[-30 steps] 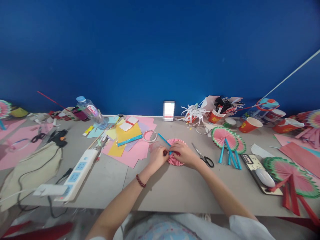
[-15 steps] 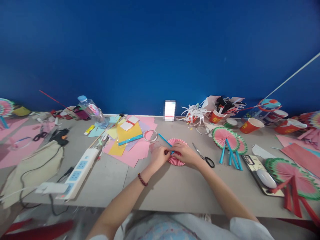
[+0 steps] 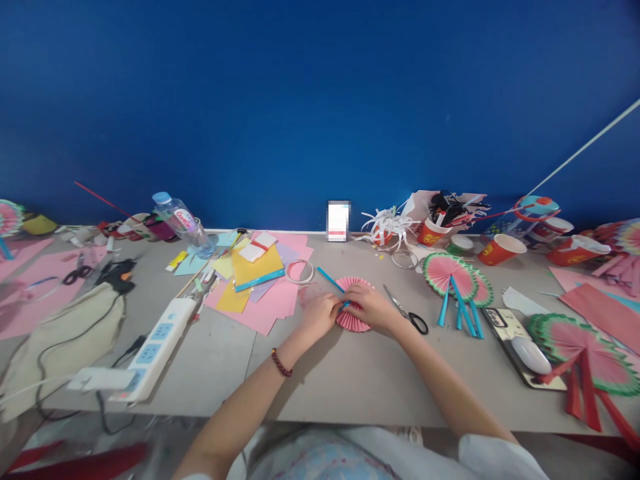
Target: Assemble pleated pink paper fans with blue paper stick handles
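Observation:
A pink pleated paper rosette [image 3: 354, 324] lies on the table in front of me, partly covered by my hands. Across it runs a thin blue paper strip [image 3: 330, 279], its free end pointing up and left. My left hand [image 3: 321, 315] is closed, pinching the strip at the rosette's left side. From the right, my right hand [image 3: 371, 307] lies over the rosette, its fingers bent and pressed together on the strip near the centre. The fingertips partly hide the strip there. Scissors [image 3: 406, 312] with black handles lie just right of the rosette.
Finished rosettes with blue strips [image 3: 450, 277] and others with red strips [image 3: 583, 353] lie to the right, by a phone and a mouse [image 3: 531, 355]. Coloured paper [image 3: 257, 313], a tape roll [image 3: 300, 271], a bottle [image 3: 187, 230] and a power strip [image 3: 160, 347] are on the left.
My left fingers have shifted slightly at the blue strip, drawing closer together. Both hands otherwise stay on the rosette, and the view has moved a little.

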The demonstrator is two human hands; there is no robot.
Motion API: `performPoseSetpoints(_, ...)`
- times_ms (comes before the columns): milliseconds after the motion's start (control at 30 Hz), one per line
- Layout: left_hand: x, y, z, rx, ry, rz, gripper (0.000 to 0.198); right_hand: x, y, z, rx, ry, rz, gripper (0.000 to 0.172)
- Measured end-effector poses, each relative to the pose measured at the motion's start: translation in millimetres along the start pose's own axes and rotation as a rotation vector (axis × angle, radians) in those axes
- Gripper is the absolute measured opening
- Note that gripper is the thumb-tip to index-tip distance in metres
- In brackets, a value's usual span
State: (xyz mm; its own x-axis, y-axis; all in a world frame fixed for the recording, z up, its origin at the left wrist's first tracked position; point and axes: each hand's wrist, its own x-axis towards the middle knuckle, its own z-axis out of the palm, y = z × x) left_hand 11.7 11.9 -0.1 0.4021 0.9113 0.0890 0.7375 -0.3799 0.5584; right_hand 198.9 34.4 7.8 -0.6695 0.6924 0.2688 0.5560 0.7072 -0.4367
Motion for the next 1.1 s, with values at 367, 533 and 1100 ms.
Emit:
performPoseSetpoints(367, 3.5, -3.2, 0.2, -0.157, -0.013, -0.166, 0.019, 0.9, -0.6, -0.5, 0.016, 0.011, -0.009, 0.021)
performPoseSetpoints(533, 1.1, 0.5, -2.8, -0.134, 0.006, -0.153, 0.016, 1.6, 0.4, 0.6, 0.022, 0.010, -0.004, 0.019)
performPoseSetpoints(1100, -4.8, 6.5, -14.8, -0.113, -0.035, -0.113, 0.009, 0.6, -4.0, -2.0, 0.019, 0.009, 0.001, 0.012)
